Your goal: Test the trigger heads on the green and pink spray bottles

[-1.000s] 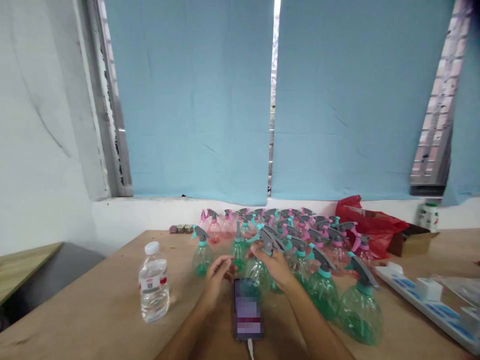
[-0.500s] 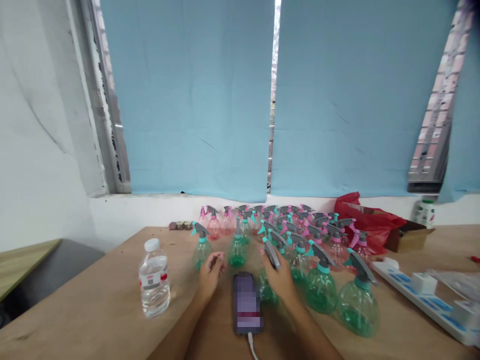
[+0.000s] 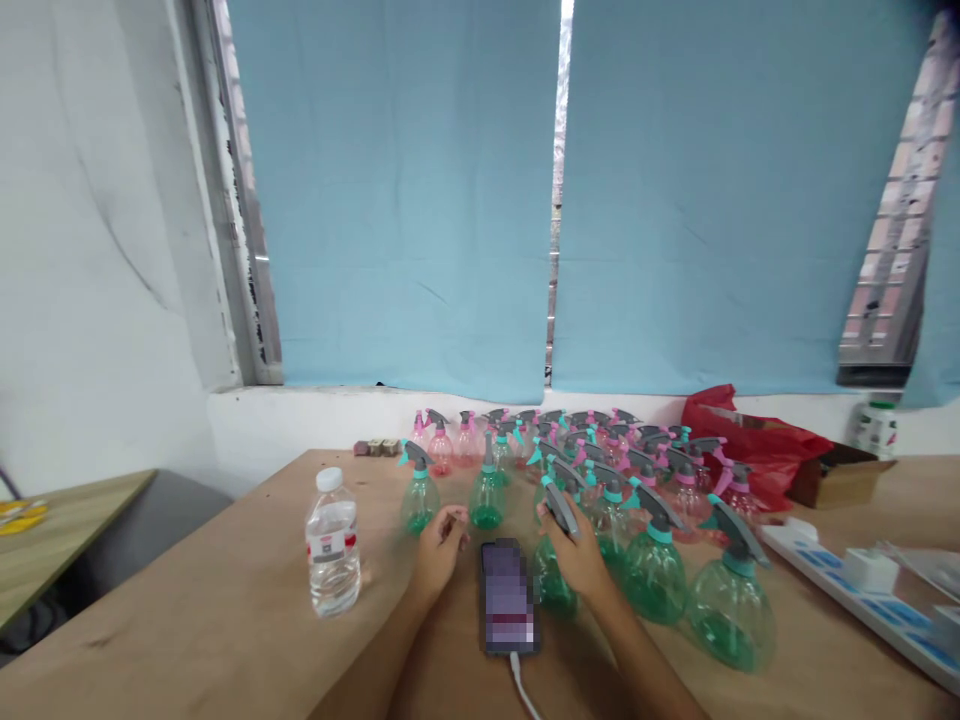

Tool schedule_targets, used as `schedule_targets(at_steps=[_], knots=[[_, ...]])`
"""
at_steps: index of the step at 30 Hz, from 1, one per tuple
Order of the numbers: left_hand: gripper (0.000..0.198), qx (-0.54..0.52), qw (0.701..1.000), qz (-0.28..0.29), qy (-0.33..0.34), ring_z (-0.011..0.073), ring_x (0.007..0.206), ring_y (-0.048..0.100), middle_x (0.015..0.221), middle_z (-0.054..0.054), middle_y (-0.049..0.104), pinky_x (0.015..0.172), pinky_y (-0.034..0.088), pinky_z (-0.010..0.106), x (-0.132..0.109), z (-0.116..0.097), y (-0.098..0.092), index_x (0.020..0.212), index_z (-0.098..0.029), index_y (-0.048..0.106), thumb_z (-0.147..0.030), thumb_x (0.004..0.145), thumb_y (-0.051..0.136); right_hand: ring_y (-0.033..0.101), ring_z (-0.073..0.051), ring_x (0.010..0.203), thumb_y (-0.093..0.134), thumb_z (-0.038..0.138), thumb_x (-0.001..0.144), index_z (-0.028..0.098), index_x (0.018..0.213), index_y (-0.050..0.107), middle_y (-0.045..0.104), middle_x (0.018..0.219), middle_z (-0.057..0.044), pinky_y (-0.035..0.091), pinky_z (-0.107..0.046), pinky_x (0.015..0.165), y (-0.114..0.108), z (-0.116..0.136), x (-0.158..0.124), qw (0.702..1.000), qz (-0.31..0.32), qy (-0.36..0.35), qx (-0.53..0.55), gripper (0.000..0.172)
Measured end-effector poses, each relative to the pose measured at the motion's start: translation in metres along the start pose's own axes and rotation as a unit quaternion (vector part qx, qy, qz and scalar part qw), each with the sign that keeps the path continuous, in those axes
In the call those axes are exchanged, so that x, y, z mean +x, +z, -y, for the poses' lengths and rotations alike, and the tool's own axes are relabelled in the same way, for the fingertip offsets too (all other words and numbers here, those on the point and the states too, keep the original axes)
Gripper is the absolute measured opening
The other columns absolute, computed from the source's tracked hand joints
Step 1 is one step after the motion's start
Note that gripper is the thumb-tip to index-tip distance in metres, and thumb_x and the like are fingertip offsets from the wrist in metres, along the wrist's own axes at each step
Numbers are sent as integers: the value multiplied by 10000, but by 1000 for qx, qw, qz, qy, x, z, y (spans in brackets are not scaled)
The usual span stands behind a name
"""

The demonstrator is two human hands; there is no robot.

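Note:
My right hand [image 3: 577,555] is wrapped round a green spray bottle [image 3: 553,585] with a grey trigger head [image 3: 561,507], standing on the wooden table [image 3: 225,620] just right of a phone [image 3: 508,597]. My left hand [image 3: 439,545] rests on the table left of the phone, fingers loosely curled with nothing in them. Behind both hands stand several green spray bottles [image 3: 652,560] and, further back, several pink ones [image 3: 465,440].
A clear water bottle [image 3: 332,545] stands to the left. A white cable [image 3: 525,690] plugs into the phone. A white power strip [image 3: 862,590] lies at the right, with a red bag [image 3: 742,440] and a cardboard box [image 3: 832,475] behind it. Blue curtains cover the window.
My right hand has brought the green spray bottle down from above the phone to the table beside it. My left hand has drawn back and curled. The view shifted slightly left.

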State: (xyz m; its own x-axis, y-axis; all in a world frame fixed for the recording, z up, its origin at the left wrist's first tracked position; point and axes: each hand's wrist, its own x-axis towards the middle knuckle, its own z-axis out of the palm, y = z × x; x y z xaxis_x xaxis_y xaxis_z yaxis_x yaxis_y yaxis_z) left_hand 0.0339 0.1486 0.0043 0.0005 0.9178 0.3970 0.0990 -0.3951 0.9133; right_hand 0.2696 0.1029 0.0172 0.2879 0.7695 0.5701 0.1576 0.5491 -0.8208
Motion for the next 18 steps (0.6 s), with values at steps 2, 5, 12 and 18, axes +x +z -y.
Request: schedule_targets(at_steps=[2, 5, 12, 18], knots=[[451, -3, 1000, -6, -6, 163, 572, 583, 619, -24, 620, 576, 440, 260, 0, 1, 0, 942, -183, 688, -614, 814, 650, 646, -231, 778, 680, 561, 898, 230, 1106, 747, 726, 904, -62, 561, -341, 716, -1, -3, 3, 999, 32, 13, 32, 396], [431, -9, 1000, -7, -19, 158, 554, 578, 610, -30, 613, 547, 418, 248, 0, 0, 0, 936, -187, 682, -596, 805, 653, 658, -224, 837, 667, 556, 915, 246, 1176, 735, 742, 1048, -76, 569, -339, 760, -2, -4, 5, 995, 69, 16, 68, 411], [404, -11, 999, -8, -38, 158, 552, 589, 611, -34, 609, 522, 403, 239, -2, -4, -1, 925, -195, 674, -576, 796, 645, 645, -194, 763, 648, 557, 928, 246, 1219, 721, 745, 1025, -63, 561, -323, 737, -3, -3, 4, 995, 83, 19, 57, 432], [444, -19, 999, -17, -33, 161, 549, 582, 606, -35, 602, 515, 407, 244, -3, -4, -1, 920, -191, 675, -610, 776, 649, 649, -215, 696, 643, 588, 922, 231, 1129, 721, 706, 841, -39, 556, -344, 694, -4, -3, 4, 998, 42, 29, 24, 420]])
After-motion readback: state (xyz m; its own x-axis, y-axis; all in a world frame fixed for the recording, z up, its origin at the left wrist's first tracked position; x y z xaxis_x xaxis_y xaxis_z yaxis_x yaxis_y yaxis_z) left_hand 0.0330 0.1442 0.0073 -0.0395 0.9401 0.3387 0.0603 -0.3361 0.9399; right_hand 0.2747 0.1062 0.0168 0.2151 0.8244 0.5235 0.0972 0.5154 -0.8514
